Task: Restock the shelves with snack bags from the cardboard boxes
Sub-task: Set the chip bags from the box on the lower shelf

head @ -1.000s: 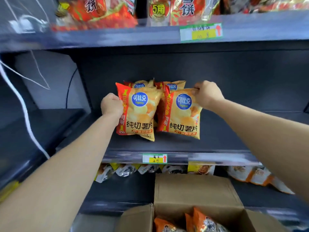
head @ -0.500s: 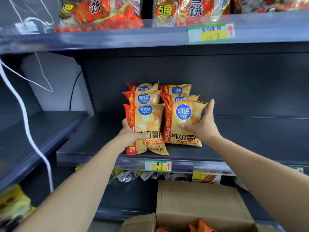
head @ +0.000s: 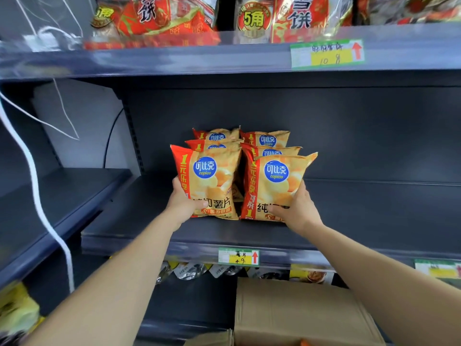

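Gripping the front-left Copico chip bag (head: 209, 181) with the left grip (head: 183, 204), fingers curled behind its lower left edge and thumb laid over the front. Gripping the front-right Copico chip bag (head: 274, 186) likewise with the right grip (head: 296, 211), thumb across the lower print, fingers wrapped behind the right edge. Stood upright and side by side on the dark middle shelf (head: 374, 216), close to centre frame, inner edges just beside each other. At 12 o'clock from the held pair, four rear chip bags (head: 268, 140) in two rows, only their tops showing. At 6 o'clock from the pair, on the shelf lip, a green and yellow price tag (head: 238, 257) with a red arrow. Lower, at 5 o'clock, a brown cardboard box (head: 294, 315), contents too cropped to tell. At 12 o'clock of the frame, an upper shelf (head: 174, 61) carrying red rice-cracker bags (head: 159, 18), with a second price tag (head: 326, 54) on its lip toward 1 o'clock. At 9 o'clock, a white cable (head: 35, 186) hanging past a side shelf. Under the middle shelf, at 6 o'clock, silvery packets (head: 192, 269), blurred.
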Motion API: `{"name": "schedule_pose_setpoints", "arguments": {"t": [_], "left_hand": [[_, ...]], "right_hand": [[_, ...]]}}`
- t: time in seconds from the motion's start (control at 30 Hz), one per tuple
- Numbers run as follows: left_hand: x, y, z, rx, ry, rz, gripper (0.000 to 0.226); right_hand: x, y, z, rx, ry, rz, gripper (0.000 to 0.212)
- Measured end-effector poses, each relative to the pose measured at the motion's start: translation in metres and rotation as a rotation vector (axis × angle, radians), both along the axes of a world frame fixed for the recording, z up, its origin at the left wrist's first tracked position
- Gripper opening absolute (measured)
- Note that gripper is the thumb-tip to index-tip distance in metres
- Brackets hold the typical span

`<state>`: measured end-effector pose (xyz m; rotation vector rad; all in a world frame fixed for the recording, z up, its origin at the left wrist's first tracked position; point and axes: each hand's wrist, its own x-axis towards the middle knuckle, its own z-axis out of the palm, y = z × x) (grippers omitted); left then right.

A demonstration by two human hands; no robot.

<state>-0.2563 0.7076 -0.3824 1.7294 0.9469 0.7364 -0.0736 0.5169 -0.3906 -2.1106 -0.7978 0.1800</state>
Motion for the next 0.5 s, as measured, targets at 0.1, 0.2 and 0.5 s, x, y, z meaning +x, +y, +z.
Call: {"name": "schedule_pose_setpoints", "arguments": {"t": [0.1,0.2,0.5], "left_hand": [[0.001,0.001,0.000,0.003,0.023,0.008,0.087],[0.001,0.000,0.000,0.011,0.060,0.027,0.086],[-0.013,-0.010,0.000,-0.011,0.172,0.097,0.084]], "right_hand": [[-0.001,0.000,0.000,-0.002,-0.008,0.002,0.096],[-0.004,-0.002,0.000,-0.007,0.009,-0.014,0.090],[-0.014,-0.018,0.000,-0.054,0.033,-0.031,0.077]]}}
